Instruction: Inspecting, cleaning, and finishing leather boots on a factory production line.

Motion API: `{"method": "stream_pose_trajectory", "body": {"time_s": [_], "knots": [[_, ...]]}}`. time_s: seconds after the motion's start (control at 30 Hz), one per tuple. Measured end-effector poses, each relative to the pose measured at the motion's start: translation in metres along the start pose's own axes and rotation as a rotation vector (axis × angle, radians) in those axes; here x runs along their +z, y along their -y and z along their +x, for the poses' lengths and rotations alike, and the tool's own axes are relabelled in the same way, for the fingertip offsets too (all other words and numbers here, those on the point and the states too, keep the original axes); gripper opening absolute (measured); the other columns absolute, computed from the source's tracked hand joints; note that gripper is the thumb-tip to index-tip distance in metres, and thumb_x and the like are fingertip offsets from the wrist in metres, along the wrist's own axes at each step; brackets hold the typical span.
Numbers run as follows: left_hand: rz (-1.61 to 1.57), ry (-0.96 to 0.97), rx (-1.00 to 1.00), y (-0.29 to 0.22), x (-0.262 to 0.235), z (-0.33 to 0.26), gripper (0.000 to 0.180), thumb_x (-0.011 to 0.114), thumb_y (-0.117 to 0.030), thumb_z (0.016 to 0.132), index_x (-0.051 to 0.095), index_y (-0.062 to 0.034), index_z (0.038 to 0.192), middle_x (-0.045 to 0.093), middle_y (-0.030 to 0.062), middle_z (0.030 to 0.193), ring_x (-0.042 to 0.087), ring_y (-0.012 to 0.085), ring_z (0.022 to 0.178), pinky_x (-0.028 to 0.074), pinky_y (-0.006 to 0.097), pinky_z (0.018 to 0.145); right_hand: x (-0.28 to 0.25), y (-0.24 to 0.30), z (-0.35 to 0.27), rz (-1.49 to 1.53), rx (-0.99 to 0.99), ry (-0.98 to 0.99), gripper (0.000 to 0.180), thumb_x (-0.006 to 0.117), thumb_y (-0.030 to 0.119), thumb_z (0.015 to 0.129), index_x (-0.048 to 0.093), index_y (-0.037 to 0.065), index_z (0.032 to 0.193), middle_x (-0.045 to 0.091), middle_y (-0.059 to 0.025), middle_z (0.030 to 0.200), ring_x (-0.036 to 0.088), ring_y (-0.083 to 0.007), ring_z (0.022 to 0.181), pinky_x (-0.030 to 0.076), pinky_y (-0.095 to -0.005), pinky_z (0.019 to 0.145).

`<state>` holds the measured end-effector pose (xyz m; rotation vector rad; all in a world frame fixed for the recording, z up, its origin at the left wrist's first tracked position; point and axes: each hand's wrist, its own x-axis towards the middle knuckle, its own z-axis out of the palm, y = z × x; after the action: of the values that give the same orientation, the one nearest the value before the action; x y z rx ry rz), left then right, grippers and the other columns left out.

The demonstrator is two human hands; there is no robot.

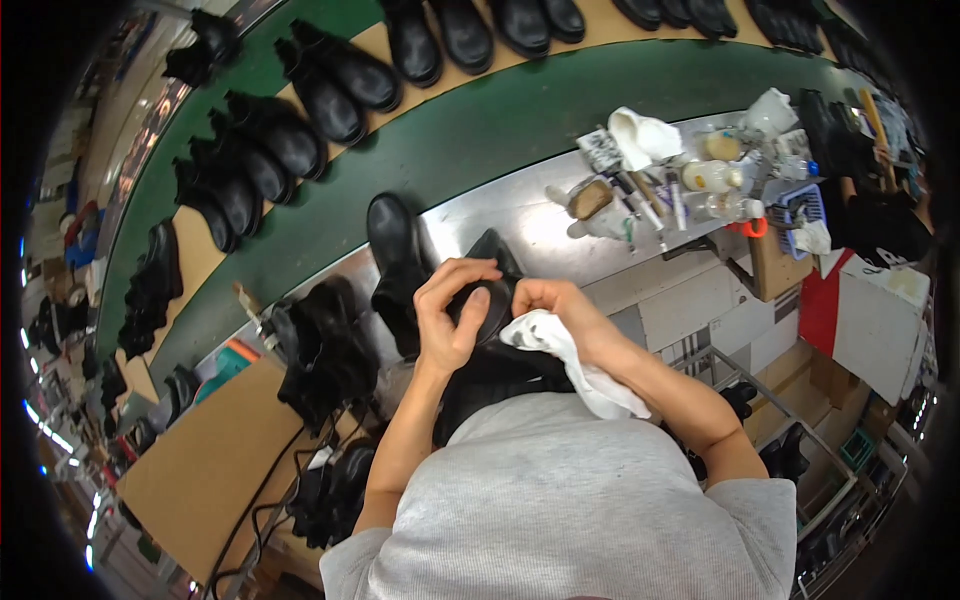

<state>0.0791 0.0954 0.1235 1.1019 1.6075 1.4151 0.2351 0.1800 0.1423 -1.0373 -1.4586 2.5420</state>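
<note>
Close to my body, a black leather boot (494, 316) is between my two hands, partly covered by them. My left hand (450, 312) curls around its left side, thumb and fingers bent against the leather. On the other side, my right hand (562, 312) is closed with its fingertips at the boot. A white cloth (552, 340) with dark smudges is gripped in that hand and hangs down along the forearm. Just left of my left hand, another black boot (393, 235) lies on the metal bench edge, toe pointing away.
Rows of black boots (345, 70) line a tan strip on the green conveyor belt (480, 125). Bottles (712, 177), a brush (590, 200), pens and white cloths crowd the metal bench at right, near a blue basket (800, 215). More boots (325, 345) and cardboard (205, 465) sit at left.
</note>
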Motion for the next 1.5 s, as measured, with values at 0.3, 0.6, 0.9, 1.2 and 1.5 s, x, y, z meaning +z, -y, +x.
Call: {"method": "stream_pose_trajectory", "body": {"time_s": [0.3,0.6,0.9,1.2,1.5], "knots": [[0.004,-0.059,-0.011,-0.004,-0.005,-0.025,0.028,0.054,-0.019,0.078,0.062,0.0072,0.085,0.063,0.0179,0.087,0.061,0.0269,0.084,0.045,0.033,0.078,0.021,-0.027,-0.004,-0.111,-0.204,-0.044,0.007,0.056,0.004,0.082,0.054,0.003,0.076,0.051,0.0047,0.068,0.045,-0.0040,0.067,0.038,-0.0223,0.059],[-0.002,-0.046,-0.014,-0.003,0.003,-0.014,0.031,0.055,-0.022,0.077,0.062,0.0076,0.083,0.063,0.0183,0.087,0.061,0.0272,0.085,0.045,0.033,0.079,0.017,-0.028,-0.007,-0.044,-0.279,-0.125,0.008,0.049,0.001,0.082,0.048,0.006,0.075,0.046,0.0063,0.069,0.041,-0.0019,0.069,0.035,-0.0192,0.060],[0.018,-0.050,-0.069,-0.010,-0.004,-0.022,0.033,0.056,-0.024,0.077,0.062,0.0074,0.085,0.063,0.0186,0.090,0.061,0.0266,0.085,0.045,0.032,0.079,0.028,-0.021,-0.014,-0.012,-0.169,-0.071,0.010,0.050,-0.001,0.082,0.048,0.004,0.074,0.048,0.0057,0.069,0.043,-0.0019,0.067,0.034,-0.0188,0.058],[0.004,-0.006,0.028,-0.006,-0.007,-0.012,0.019,0.056,-0.007,0.075,0.063,0.0054,0.087,0.064,0.0170,0.092,0.063,0.0269,0.088,0.046,0.031,0.080,0.022,-0.017,-0.014,-0.019,-0.182,-0.121,0.008,0.054,-0.001,0.079,0.049,0.005,0.075,0.049,0.0048,0.069,0.044,-0.0024,0.066,0.037,-0.0191,0.057],[0.013,-0.032,0.037,-0.001,-0.016,-0.021,0.022,0.056,-0.009,0.073,0.064,0.0057,0.087,0.064,0.0169,0.090,0.063,0.0273,0.086,0.047,0.032,0.079,0.029,-0.009,-0.013,0.149,-0.005,-0.075,0.005,0.049,0.008,0.086,0.051,0.008,0.080,0.050,0.0047,0.061,0.043,-0.0021,0.048,0.029,-0.0174,0.041]]}}
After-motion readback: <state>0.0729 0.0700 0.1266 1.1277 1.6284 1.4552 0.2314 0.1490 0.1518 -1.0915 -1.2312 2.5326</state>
